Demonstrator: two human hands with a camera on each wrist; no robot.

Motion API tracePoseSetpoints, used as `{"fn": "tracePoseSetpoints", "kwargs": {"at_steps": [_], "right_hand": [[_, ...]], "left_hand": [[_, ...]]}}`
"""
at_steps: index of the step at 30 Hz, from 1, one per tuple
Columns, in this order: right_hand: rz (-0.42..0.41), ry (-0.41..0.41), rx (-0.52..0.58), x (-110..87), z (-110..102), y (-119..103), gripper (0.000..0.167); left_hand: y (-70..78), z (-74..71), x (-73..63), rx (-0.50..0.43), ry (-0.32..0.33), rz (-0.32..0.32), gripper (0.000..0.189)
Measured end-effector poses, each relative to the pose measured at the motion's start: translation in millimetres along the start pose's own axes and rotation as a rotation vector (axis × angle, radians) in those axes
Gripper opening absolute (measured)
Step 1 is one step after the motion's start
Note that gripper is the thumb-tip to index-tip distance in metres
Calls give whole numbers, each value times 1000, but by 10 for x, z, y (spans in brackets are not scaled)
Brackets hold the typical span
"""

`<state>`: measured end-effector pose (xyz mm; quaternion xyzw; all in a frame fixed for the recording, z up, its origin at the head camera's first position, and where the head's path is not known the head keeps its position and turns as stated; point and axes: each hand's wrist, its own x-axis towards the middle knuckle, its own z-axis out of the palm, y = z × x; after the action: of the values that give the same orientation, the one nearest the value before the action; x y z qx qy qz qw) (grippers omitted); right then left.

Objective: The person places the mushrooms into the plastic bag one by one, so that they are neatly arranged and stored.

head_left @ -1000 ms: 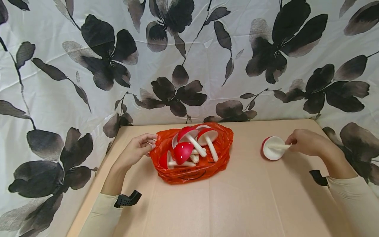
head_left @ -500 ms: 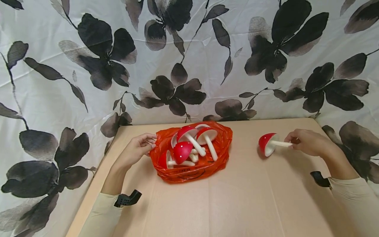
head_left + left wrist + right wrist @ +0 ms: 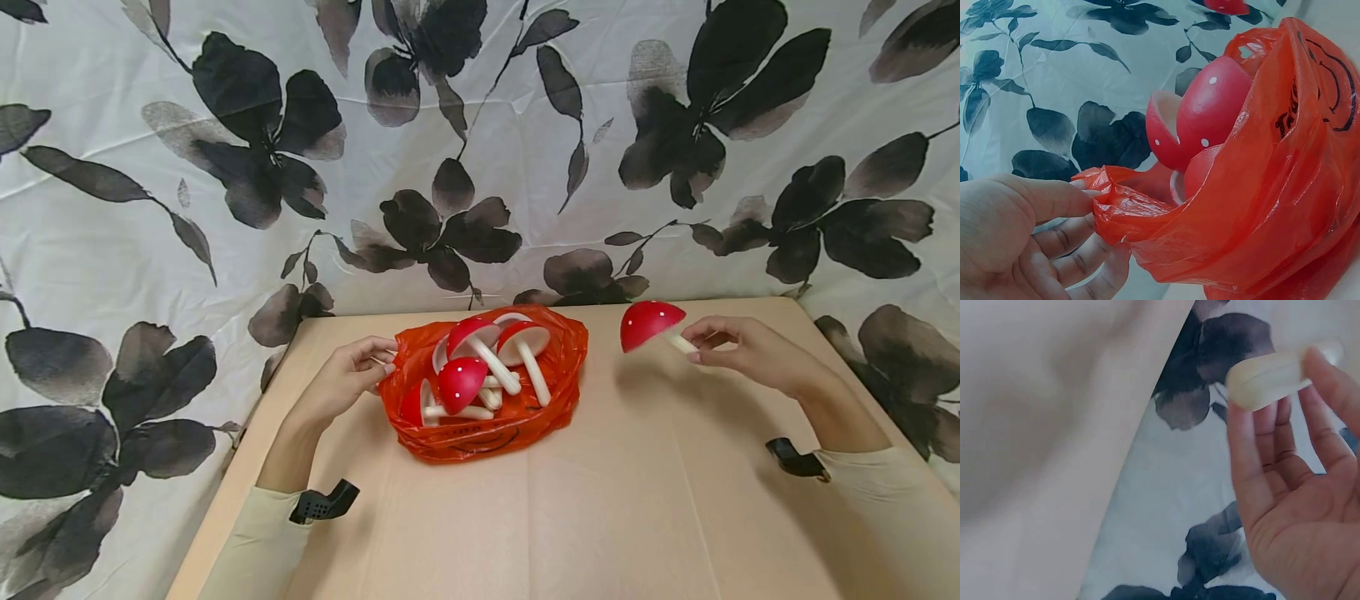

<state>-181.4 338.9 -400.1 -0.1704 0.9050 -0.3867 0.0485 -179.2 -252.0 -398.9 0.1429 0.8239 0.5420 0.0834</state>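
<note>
A red plastic bag (image 3: 480, 446) lies open on the table, holding several toy mushrooms (image 3: 462, 385) with white-dotted red caps and white stems. My left hand (image 3: 348, 373) pinches the bag's left rim; the left wrist view shows the crumpled film (image 3: 1132, 209) between thumb and fingers. To the right of the bag, my right hand (image 3: 746, 350) holds another toy mushroom (image 3: 651, 323) by its stem, raised over the table with its cap upward and leaning left. In the right wrist view the pale stem (image 3: 1266, 378) sits between thumb and fingers, and its cap is hidden.
The light wooden table (image 3: 600, 517) reaches back to a white curtain (image 3: 570, 275) with dark flower prints. Black wrist straps with cameras (image 3: 324, 504) are on both arms. Black lettering and a smile line mark the bag's side.
My right hand has lifted the mushroom and brought it left toward the bag, turning its cap from sideways to upward. The left hand and the bag have stayed nearly still.
</note>
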Motion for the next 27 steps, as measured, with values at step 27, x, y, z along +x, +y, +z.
{"fn": "tracePoseSetpoints", "kwargs": {"at_steps": [27], "right_hand": [[-124, -53, 256, 416, 450, -581, 31]], "left_hand": [[-8, -34, -28, 6, 7, 9, 32]]}}
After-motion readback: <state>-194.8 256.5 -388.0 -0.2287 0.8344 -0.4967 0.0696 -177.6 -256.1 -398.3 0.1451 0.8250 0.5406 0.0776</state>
